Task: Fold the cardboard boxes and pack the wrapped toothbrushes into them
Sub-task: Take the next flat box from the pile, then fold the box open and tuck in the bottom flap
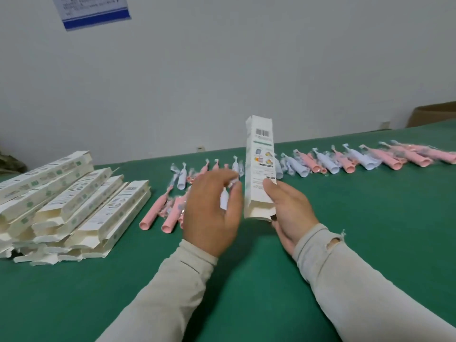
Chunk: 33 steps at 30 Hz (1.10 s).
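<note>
The right hand (287,208) is holding one erected toothbrush box (259,169) upright above the desk (246,280), its near end hanging open. The left hand (212,211), its grip curling round a white wrapped toothbrush (224,199), is lying beside it. Most work is waiting: flat boxes (71,203) are sitting stacked left, and wrapped toothbrushes (345,159) are lying in rows behind.

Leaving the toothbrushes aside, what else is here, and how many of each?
Folded box held upright: 1
Pile of boxes: 1
Wall notice: 1
Brown carton: 1
Left hand, right hand: 2
Total: 6
</note>
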{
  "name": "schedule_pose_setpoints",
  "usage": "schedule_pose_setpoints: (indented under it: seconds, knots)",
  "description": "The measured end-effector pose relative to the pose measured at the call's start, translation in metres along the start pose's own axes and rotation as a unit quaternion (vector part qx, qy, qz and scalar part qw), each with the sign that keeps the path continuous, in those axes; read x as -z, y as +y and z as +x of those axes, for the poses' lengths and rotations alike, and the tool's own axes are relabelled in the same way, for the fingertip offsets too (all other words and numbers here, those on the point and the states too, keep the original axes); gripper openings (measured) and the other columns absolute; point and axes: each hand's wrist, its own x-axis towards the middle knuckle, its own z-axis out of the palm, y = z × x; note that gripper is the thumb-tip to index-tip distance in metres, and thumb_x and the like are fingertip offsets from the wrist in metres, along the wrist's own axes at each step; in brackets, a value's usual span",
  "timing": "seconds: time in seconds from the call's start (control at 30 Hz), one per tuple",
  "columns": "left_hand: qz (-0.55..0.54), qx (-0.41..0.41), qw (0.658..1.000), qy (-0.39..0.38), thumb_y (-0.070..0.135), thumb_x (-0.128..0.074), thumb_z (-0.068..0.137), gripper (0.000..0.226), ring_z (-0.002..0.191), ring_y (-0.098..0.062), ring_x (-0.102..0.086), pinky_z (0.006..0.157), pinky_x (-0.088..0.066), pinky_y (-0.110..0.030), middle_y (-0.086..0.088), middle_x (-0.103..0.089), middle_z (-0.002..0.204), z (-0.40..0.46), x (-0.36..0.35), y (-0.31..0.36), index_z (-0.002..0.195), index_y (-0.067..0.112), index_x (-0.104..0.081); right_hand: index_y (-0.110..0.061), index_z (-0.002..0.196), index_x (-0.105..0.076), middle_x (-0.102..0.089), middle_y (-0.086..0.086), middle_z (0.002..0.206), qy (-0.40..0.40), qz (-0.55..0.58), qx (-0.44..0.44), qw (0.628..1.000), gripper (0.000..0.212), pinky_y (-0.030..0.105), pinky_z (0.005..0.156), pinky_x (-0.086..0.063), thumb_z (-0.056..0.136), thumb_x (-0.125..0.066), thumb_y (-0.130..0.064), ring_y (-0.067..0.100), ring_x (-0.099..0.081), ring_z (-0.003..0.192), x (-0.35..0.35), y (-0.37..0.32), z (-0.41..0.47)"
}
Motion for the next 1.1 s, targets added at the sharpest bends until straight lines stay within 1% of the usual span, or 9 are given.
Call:
schedule_pose_setpoints:
  seconds: [0.07, 0.2, 0.3, 0.4, 0.47, 0.57, 0.67, 0.87, 1.1]
  knots:
    - [-0.149, 0.274, 0.949, 0.053, 0.034, -0.064, 0.094, 0.013, 0.1, -0.007, -0.063, 0.083, -0.047, -0.019, 0.014, -0.066, 0.104, 0.005, -0.002, -0.007, 0.104, 0.026, -0.063, -0.013, 0.11, -0.071, -0.077, 0.003, 0.105, -0.042, -0.021, -0.007, 0.999, 0.019, 0.037, 0.085, -0.055, 0.1, -0.06, -0.024, 0.021, -0.074, 0.096, 0.0, 0.004, -0.001]
    - [-0.536, 0.504, 0.669, -0.106, 0.061, -0.063, 0.084, 0.049, 0.114, -0.03, -0.066, 0.096, -0.052, -0.045, -0.012, -0.071, 0.118, -0.013, -0.009, -0.018, 0.109, 0.021, -0.077, -0.012, 0.092, -0.065, -0.077, -0.002, 0.088, -0.098, -0.092, -0.012, 0.991, 0.021, 0.031, 0.063, -0.055, 0.093, -0.069, -0.032, 0.019, -0.072, 0.074, -0.019, 0.018, -0.015]
    - [-0.59, 0.511, 0.621, -0.064, 0.064, -0.072, 0.076, 0.05, 0.09, -0.025, -0.072, 0.085, -0.058, -0.046, -0.009, -0.072, 0.093, -0.017, -0.003, -0.028, 0.092, 0.017, -0.08, -0.015, 0.08, -0.058, -0.072, -0.006, 0.069, -0.089, -0.131, -0.003, 0.987, 0.031, 0.027, 0.044, -0.049, 0.093, -0.066, -0.042, 0.013, -0.064, 0.053, -0.034, 0.032, -0.027]
    - [-0.614, 0.543, 0.572, 0.028, 0.067, -0.07, 0.076, 0.07, 0.105, -0.026, -0.066, 0.102, -0.048, -0.053, -0.014, -0.064, 0.107, -0.013, 0.003, -0.04, 0.11, 0.005, -0.068, -0.023, 0.073, -0.06, -0.063, -0.016, 0.061, -0.032, -0.267, 0.073, 0.96, 0.033, 0.039, 0.059, -0.055, 0.095, -0.057, -0.047, 0.006, -0.056, 0.055, -0.036, 0.044, -0.029]
    - [-0.605, 0.56, 0.561, 0.07, 0.067, -0.067, 0.076, 0.083, 0.119, -0.03, -0.063, 0.099, -0.052, -0.051, -0.016, -0.06, 0.129, -0.012, 0.006, -0.046, 0.128, 0.003, -0.055, -0.026, 0.079, -0.059, -0.059, -0.016, 0.064, -0.018, -0.339, 0.152, 0.928, 0.024, 0.036, 0.062, -0.049, 0.097, -0.054, -0.041, 0.005, -0.05, 0.059, -0.028, 0.047, -0.026]
    - [-0.595, 0.571, 0.559, 0.089, 0.066, -0.068, 0.072, 0.084, 0.103, -0.03, -0.071, 0.071, -0.06, -0.04, -0.018, -0.072, 0.107, -0.01, 0.008, -0.052, 0.125, 0.004, -0.054, -0.033, 0.088, -0.056, -0.061, -0.015, 0.078, -0.067, -0.408, 0.233, 0.881, 0.009, 0.018, 0.064, -0.042, 0.094, -0.05, -0.034, 0.003, -0.053, 0.067, -0.016, 0.042, -0.023]
    - [-0.593, 0.569, 0.563, 0.086, 0.067, -0.068, 0.072, 0.081, 0.102, -0.029, -0.071, 0.072, -0.06, -0.04, -0.017, -0.074, 0.101, -0.011, 0.005, -0.053, 0.122, 0.005, -0.055, -0.034, 0.092, -0.058, -0.065, -0.019, 0.088, -0.091, -0.351, 0.204, 0.909, 0.007, 0.009, 0.065, -0.043, 0.088, -0.053, -0.039, -0.001, -0.059, 0.071, -0.012, 0.035, -0.021]
    - [-0.6, 0.558, 0.572, 0.041, 0.062, -0.073, 0.067, 0.075, 0.084, -0.024, -0.074, 0.078, -0.061, -0.044, -0.01, -0.075, 0.085, -0.015, 0.0, -0.049, 0.11, 0.002, -0.06, -0.043, 0.096, -0.045, -0.061, -0.026, 0.096, -0.13, -0.402, 0.154, 0.893, 0.047, 0.024, 0.078, -0.05, 0.065, -0.063, -0.073, 0.0, -0.059, 0.089, -0.016, 0.041, -0.027]
    - [-0.605, 0.536, 0.589, 0.034, 0.059, -0.073, 0.071, 0.067, 0.078, -0.022, -0.072, 0.081, -0.06, -0.043, -0.009, -0.071, 0.082, -0.018, -0.006, -0.04, 0.106, 0.003, -0.062, -0.044, 0.095, -0.036, -0.056, -0.022, 0.093, -0.083, -0.472, 0.189, 0.857, 0.043, 0.032, 0.08, -0.052, 0.064, -0.054, -0.07, -0.001, -0.055, 0.09, -0.023, 0.043, -0.032]
